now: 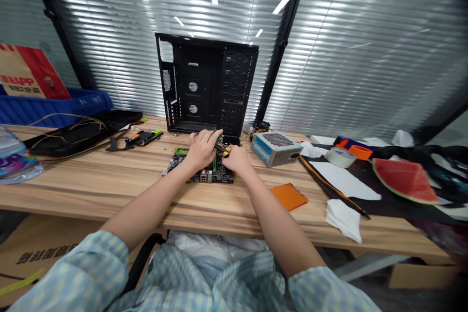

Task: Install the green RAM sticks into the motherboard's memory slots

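A black circuit board with green slots, a motherboard (179, 158), lies flat on the wooden table in front of me. Over its middle, my left hand (202, 148) is closed, with curled fingers around something dark and green that is mostly hidden. My right hand (237, 160) is closed on a small black-and-yellow tool (225, 151) at the board's right part. The tool's tip and exact kind are covered by my fingers. Just behind both hands stands an open black computer case (208, 83), upright.
A grey power supply (276, 148) sits right of the board, near an orange plate (290, 196). Farther right lie a tape roll (340, 157), papers and a watermelon slice (404, 180). Leftward are a black panel (84, 131), a blue bin (86, 102) and a bottle (16, 158).
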### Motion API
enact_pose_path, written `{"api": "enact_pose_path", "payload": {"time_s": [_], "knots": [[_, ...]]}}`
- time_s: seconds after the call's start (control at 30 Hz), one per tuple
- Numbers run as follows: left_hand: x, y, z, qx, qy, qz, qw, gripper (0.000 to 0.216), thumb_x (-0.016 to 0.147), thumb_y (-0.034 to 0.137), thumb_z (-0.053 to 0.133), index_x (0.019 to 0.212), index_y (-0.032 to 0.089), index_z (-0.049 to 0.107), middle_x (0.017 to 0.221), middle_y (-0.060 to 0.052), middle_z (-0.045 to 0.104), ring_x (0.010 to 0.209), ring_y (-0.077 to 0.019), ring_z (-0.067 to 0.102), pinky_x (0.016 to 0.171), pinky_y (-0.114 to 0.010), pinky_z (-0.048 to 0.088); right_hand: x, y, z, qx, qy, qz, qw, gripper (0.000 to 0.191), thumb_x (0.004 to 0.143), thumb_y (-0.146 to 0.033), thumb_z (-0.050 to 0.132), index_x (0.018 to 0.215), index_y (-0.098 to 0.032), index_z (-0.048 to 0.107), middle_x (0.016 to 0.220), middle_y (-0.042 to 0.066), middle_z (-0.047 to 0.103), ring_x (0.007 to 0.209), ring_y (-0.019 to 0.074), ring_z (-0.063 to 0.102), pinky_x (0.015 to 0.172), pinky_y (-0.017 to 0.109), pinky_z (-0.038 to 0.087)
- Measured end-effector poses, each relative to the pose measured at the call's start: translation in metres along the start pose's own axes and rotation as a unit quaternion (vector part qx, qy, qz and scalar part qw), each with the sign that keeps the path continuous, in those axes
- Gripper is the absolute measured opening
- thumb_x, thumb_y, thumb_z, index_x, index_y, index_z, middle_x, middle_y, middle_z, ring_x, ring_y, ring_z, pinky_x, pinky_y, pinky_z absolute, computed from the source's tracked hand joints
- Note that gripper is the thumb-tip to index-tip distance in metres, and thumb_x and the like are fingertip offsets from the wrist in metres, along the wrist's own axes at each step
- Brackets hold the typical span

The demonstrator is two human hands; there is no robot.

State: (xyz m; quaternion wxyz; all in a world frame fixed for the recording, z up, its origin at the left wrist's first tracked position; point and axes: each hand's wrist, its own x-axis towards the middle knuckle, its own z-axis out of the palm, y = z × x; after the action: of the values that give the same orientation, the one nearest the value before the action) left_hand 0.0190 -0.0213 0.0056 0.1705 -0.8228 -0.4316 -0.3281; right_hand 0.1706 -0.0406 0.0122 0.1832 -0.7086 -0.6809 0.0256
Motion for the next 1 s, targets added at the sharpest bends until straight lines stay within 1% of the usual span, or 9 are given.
{"api": "enact_pose_path", "payload": {"time_s": [0.2, 0.3, 0.5, 0.63, 0.73, 0.83, 0.9, 1.0], "knots": [[0.001, -0.002, -0.004, 0.009, 0.003, -0.015, 1.000, 0.066, 0.079, 0.013, 0.044, 0.144, 0.020, 0.037, 0.132, -0.015, 0.053, 0.124, -0.0312, 0.041, 0.100, -0.050, 0.023, 0.003, 0.002, 0.002, -0.004, 0.003, 0.008, 1.000, 0.033, 0.070, -0.035, 0.063, 0.101, -0.023, 0.066, 0.100, 0.010, 0.071, 0.097, 0.0265, 0.066, 0.075, 0.031, 0.048], [0.002, -0.003, -0.004, -0.002, 0.003, -0.036, 0.999, 0.065, 0.078, 0.014, 0.045, 0.143, 0.021, 0.038, 0.130, -0.015, 0.054, 0.123, -0.0314, 0.042, 0.100, -0.050, 0.024, 0.005, 0.003, 0.002, -0.007, -0.008, 0.015, 1.000, 0.034, 0.069, -0.033, 0.064, 0.101, -0.023, 0.066, 0.099, 0.010, 0.071, 0.097, 0.0272, 0.066, 0.075, 0.031, 0.049], [0.002, -0.009, -0.001, -0.031, 0.006, -0.074, 0.997, 0.065, 0.078, 0.015, 0.047, 0.142, 0.021, 0.037, 0.131, -0.015, 0.054, 0.121, -0.0306, 0.045, 0.099, -0.049, 0.027, 0.005, 0.003, 0.000, -0.005, -0.014, 0.032, 0.999, 0.034, 0.071, -0.033, 0.063, 0.102, -0.023, 0.067, 0.101, 0.011, 0.071, 0.098, 0.0278, 0.066, 0.076, 0.032, 0.050], [0.003, -0.019, 0.004, -0.060, 0.013, -0.105, 0.993, 0.066, 0.077, 0.014, 0.047, 0.141, 0.022, 0.036, 0.133, -0.014, 0.052, 0.120, -0.0302, 0.049, 0.099, -0.050, 0.033, 0.004, 0.003, -0.003, -0.009, -0.030, 0.047, 0.998, 0.034, 0.070, -0.032, 0.064, 0.103, -0.021, 0.067, 0.104, 0.013, 0.070, 0.100, 0.0291, 0.066, 0.076, 0.034, 0.051], [0.006, -0.030, 0.008, -0.110, 0.044, -0.109, 0.987, 0.066, 0.076, 0.013, 0.048, 0.140, 0.020, 0.035, 0.134, -0.014, 0.050, 0.123, -0.0283, 0.047, 0.101, -0.047, 0.037, 0.004, 0.004, -0.004, -0.021, -0.045, 0.055, 0.997, 0.035, 0.071, -0.030, 0.064, 0.103, -0.019, 0.067, 0.106, 0.015, 0.069, 0.102, 0.0298, 0.065, 0.077, 0.035, 0.051], [0.009, -0.042, 0.011, -0.146, 0.092, -0.097, 0.980, 0.064, 0.075, 0.013, 0.051, 0.137, 0.015, 0.036, 0.132, -0.015, 0.050, 0.124, -0.0260, 0.047, 0.106, -0.042, 0.037, 0.004, 0.004, -0.004, -0.037, -0.052, 0.063, 0.996, 0.035, 0.071, -0.028, 0.065, 0.104, -0.018, 0.067, 0.108, 0.016, 0.069, 0.102, 0.0299, 0.065, 0.079, 0.037, 0.052], [0.011, -0.048, 0.010, -0.154, 0.114, -0.109, 0.975, 0.063, 0.074, 0.013, 0.053, 0.135, 0.014, 0.036, 0.131, -0.015, 0.051, 0.123, -0.0261, 0.047, 0.107, -0.041, 0.037, 0.004, 0.005, -0.004, -0.041, -0.052, 0.065, 0.996, 0.036, 0.071, -0.028, 0.064, 0.105, -0.018, 0.067, 0.110, 0.016, 0.068, 0.102, 0.0302, 0.065, 0.079, 0.037, 0.052], [0.013, -0.055, 0.009, -0.158, 0.127, -0.141, 0.969, 0.063, 0.073, 0.013, 0.055, 0.133, 0.014, 0.037, 0.130, -0.014, 0.051, 0.120, -0.0267, 0.050, 0.104, -0.042, 0.041, 0.005, 0.005, -0.005, -0.037, -0.050, 0.065, 0.996, 0.036, 0.071, -0.028, 0.063, 0.106, -0.017, 0.067, 0.110, 0.017, 0.068, 0.103, 0.0302, 0.065, 0.079, 0.038, 0.052]]}}
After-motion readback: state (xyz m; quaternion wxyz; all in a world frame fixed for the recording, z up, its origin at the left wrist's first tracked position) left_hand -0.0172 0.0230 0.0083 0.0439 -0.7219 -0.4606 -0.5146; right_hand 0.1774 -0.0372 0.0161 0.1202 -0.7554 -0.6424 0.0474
